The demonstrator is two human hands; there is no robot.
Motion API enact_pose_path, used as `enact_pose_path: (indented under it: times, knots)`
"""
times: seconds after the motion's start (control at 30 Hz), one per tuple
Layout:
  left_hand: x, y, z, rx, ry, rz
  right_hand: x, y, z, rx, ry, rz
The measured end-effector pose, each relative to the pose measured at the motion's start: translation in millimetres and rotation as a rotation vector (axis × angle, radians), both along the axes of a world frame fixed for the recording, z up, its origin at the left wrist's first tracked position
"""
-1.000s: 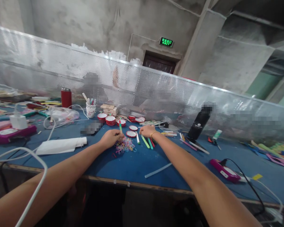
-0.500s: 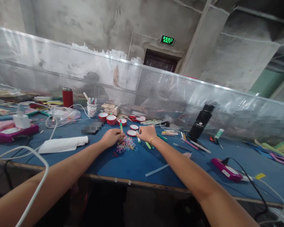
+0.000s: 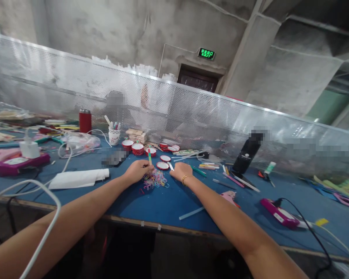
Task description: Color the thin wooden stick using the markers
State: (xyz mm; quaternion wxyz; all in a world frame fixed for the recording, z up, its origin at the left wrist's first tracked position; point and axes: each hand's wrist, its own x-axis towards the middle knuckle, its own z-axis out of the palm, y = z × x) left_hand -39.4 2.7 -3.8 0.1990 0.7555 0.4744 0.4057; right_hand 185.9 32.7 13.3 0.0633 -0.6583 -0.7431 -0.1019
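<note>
My left hand [image 3: 138, 170] is closed on an upright coloured craft stick [image 3: 149, 155], banded in green, red and yellow. Just below it lies a tangled heap of small, many-coloured rubber bands [image 3: 156, 179]. To the right, my right hand [image 3: 180, 171], with a gold bracelet at the wrist, is closed on a slim white pen-like piece [image 3: 170, 166]. Only its upper end shows; the fingers hide the rest. Two small red-rimmed white dishes, a nearer one [image 3: 163, 166] and a farther one [image 3: 165, 158], lie between and beyond my hands.
Stacked red-rimmed dishes [image 3: 137, 148] and a cup of pens [image 3: 114, 136] stand farther back. White paper [image 3: 79, 178] lies at left, a black bottle-like object [image 3: 248, 153] stands at right. Purple power strips [image 3: 279, 213] with cables sit on both sides. A perforated metal screen [image 3: 192, 112] borders the table.
My right hand has turned and shifted slightly, and the white piece in it now points up toward the dishes. The left hand still holds the coloured stick in nearly the same place.
</note>
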Motion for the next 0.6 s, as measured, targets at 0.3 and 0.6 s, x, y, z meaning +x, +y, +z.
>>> enact_pose_path:
  times: [0.3,0.6]
  knots:
    - [-0.1,1.7,-1.4,-0.005,-0.01,-0.007,13.6,-16.3,14.7,0.054,0.067,0.02]
    - [0.4,1.1,-0.2,0.006,-0.045,-0.006,31.3,-35.6,25.1,0.021,0.234,0.142]
